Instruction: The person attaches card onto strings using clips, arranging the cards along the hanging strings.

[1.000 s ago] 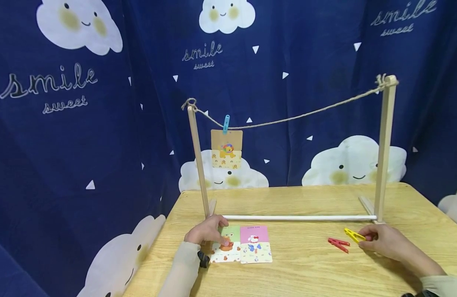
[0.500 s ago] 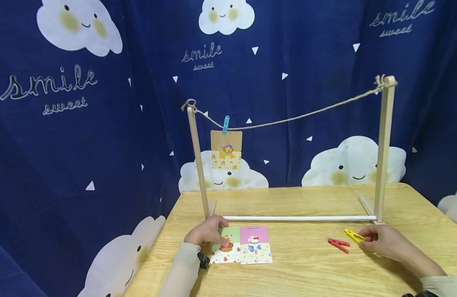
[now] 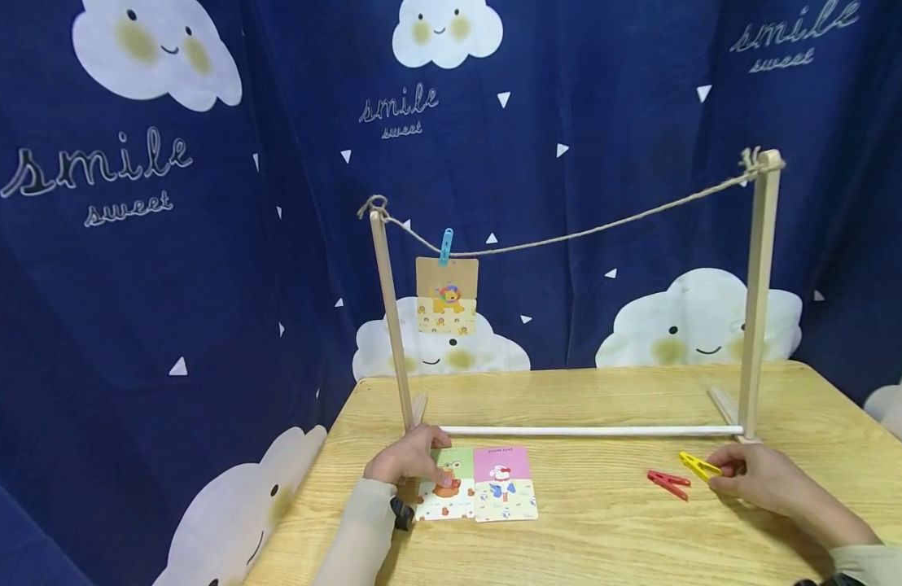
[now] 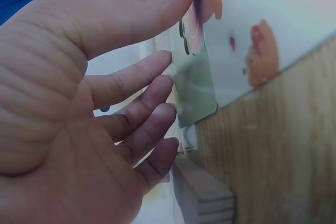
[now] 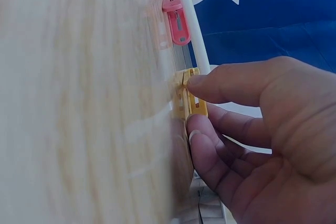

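Observation:
My left hand (image 3: 405, 457) rests its thumb on a green-and-white bear card (image 3: 461, 458) lying flat on the table. In the left wrist view the other fingers are loosely bent beside the card's green edge (image 4: 197, 90). Alongside lies a pink-and-cream card (image 3: 504, 506) with a bunny figure. At the right, my right hand (image 3: 769, 484) pinches a yellow clothespin (image 3: 694, 464) low at the tabletop, between thumb and forefinger. Just left of it a red clothespin (image 3: 668, 483) lies on the wood. A lion card (image 3: 447, 313) hangs from the rope by a blue clothespin (image 3: 446, 247).
A wooden frame's left post (image 3: 392, 317) and right post (image 3: 760, 301) carry a sagging rope (image 3: 605, 226). A white rod (image 3: 590, 430) joins their feet, just beyond the cards. Behind the table (image 3: 583, 553) hangs a dark blue curtain (image 3: 605, 98) with cloud prints.

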`<state>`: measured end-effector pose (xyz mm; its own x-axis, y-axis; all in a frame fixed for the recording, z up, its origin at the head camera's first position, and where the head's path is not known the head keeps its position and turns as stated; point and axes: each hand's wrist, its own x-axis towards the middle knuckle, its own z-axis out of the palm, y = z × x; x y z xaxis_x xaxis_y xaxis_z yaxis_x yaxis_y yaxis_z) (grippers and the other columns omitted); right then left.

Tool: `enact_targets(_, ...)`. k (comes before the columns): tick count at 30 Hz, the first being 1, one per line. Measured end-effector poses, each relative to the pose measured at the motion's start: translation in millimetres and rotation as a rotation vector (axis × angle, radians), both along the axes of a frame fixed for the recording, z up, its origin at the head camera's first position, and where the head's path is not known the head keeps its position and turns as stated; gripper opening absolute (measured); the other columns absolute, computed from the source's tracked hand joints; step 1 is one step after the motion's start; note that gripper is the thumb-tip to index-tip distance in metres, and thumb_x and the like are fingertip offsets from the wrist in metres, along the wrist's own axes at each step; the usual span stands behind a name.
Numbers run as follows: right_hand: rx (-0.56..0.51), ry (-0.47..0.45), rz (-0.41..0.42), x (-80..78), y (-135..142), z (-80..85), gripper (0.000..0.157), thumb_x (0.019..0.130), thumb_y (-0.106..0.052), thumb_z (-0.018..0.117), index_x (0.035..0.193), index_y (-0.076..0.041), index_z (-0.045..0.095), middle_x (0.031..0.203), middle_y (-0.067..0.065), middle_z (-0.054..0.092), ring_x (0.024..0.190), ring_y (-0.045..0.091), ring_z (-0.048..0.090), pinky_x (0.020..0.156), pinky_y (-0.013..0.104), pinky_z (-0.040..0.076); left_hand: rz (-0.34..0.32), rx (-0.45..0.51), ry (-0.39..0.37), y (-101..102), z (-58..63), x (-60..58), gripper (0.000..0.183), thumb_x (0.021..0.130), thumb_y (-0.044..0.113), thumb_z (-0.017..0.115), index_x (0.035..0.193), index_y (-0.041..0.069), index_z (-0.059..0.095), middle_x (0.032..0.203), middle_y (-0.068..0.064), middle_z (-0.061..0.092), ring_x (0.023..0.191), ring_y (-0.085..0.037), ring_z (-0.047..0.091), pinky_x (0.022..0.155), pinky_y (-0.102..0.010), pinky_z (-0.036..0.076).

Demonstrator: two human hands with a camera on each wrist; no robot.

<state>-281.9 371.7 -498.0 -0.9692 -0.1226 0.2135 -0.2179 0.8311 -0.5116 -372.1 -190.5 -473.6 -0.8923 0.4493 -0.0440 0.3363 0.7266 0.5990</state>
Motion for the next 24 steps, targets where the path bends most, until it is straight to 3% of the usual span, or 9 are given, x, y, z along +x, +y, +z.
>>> enact_targets(13,-0.018,-0.010,0.002,-0.2,0.4,-2.1,0.020,0.082,-0.018,0.086,0.096,-0.011,0.074,0.080,-0.006,0.058,0.069,-0.001,0.047,0.062,0.023,0.040,0.014,-0.039,0.019,0.4,-0.9,0.1,0.062,0.068,0.016,0.099,0.121,0.008,0.069,0.121,-0.008,0.060,0.112,-0.027,0.056,0.096,-0.046,0.050)
enact_targets(24,-0.013,0.000,0.001,0.1,0.3,-1.8,0.020,0.081,-0.019,0.085,0.096,-0.011,0.074,0.080,-0.006,0.059,0.070,-0.001,0.047,0.062,0.024,0.040,0.027,-0.001,-0.006,-1.2,0.6,1.8,0.065,0.070,0.011,0.097,0.126,0.008,0.063,0.127,-0.011,0.058,0.116,-0.028,0.055,0.098,-0.049,0.050)
